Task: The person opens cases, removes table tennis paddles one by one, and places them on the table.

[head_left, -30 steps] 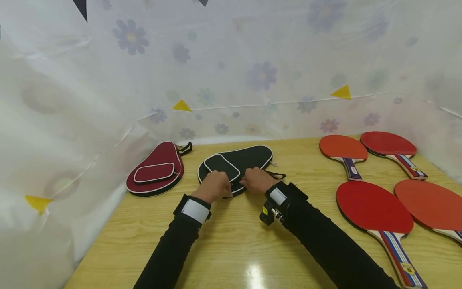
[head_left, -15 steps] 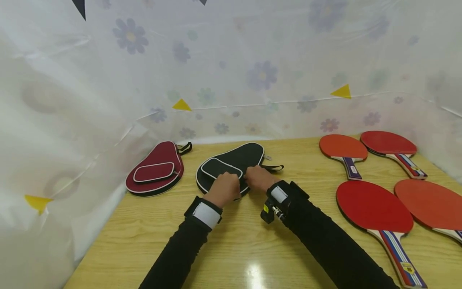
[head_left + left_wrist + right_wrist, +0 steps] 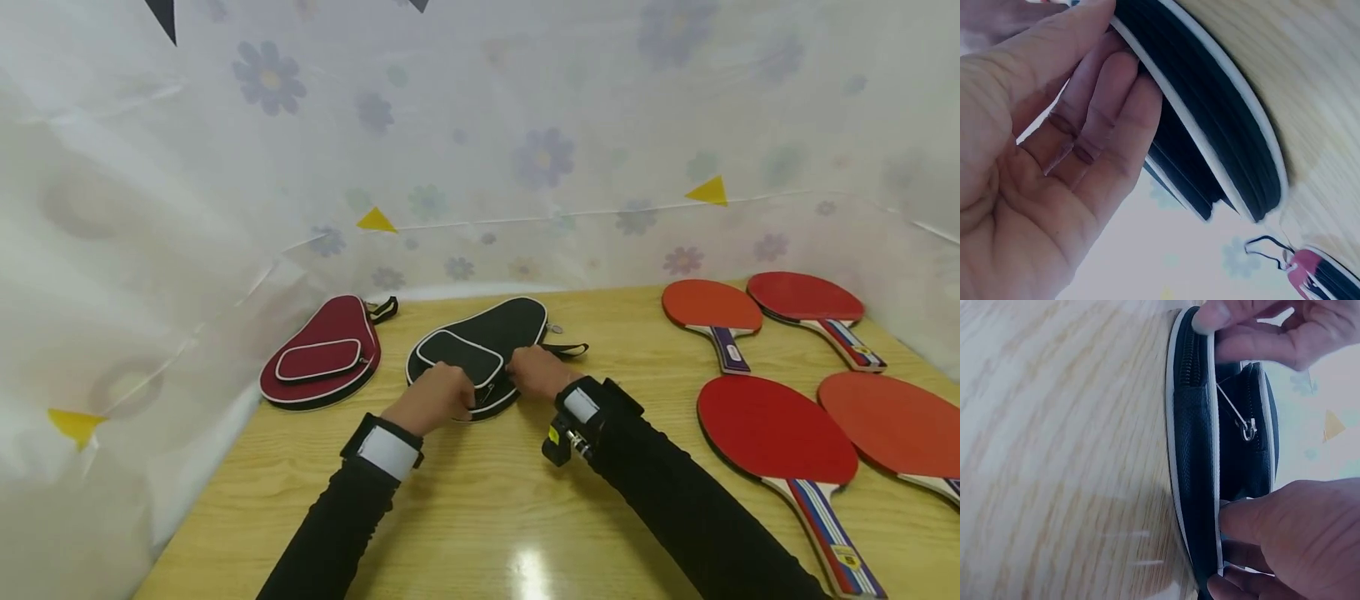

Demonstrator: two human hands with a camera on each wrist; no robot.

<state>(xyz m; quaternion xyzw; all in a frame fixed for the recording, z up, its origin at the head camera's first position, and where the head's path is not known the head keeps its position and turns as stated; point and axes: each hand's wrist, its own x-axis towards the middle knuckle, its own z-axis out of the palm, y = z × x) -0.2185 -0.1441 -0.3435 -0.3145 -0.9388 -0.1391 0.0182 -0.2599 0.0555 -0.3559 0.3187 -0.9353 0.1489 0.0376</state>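
Note:
A black table tennis racket case (image 3: 513, 323) with white piping and a zipped front pocket lies on the table. My left hand (image 3: 435, 398) is at its near edge, left of the right hand. In the left wrist view, the left hand's (image 3: 1054, 137) thumb and curled fingers pinch the case's rim. The right wrist view has that thumb beside the zipper teeth (image 3: 1190, 359). My right hand (image 3: 536, 372) grips the same edge farther right, fingers and thumb on either side. A metal pocket zipper pull (image 3: 1247, 430) hangs between the hands.
To the left lies a dark red racket case (image 3: 322, 354) with a black wrist loop. Several red-faced table tennis rackets are on the right, among them one with a striped handle (image 3: 776, 425). A flowered sheet (image 3: 480, 150) hangs behind the wooden table (image 3: 465, 517).
The black case has turned slightly and shifted a little left. My left hand went right along its near edge, then back left. My right hand stays almost in place.

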